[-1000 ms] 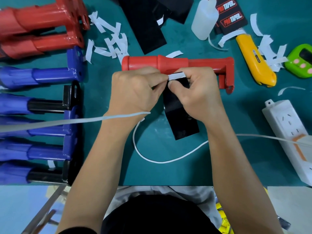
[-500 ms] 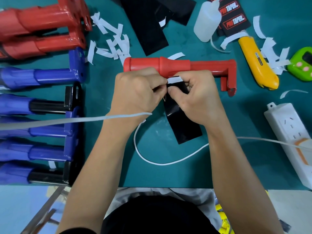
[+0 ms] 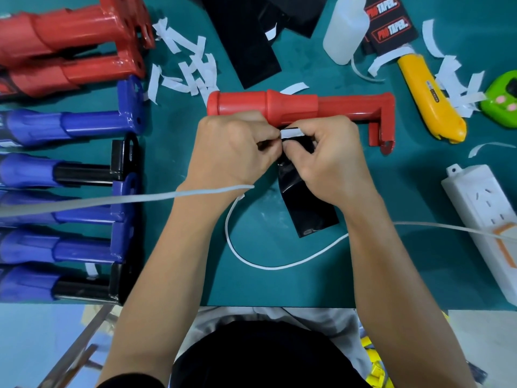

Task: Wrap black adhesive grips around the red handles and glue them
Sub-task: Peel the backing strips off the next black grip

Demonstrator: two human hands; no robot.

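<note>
Both hands pinching the black adhesive strip w/ fingertips: left hand & right hand closed on its top edge, just below red handle lying on teal surface.

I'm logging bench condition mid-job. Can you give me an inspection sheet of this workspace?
Surface: teal mat.
Job's things: red handle lying flat; black grip strip below it, white backing tab at its top end.
Clutter: white paper scraps, glue bottle, yellow knife.
Grippers: left hand and right hand pinch the strip's top.
Cables: white cord; power strip.
Surroundings: blue handles stacked left.
</note>
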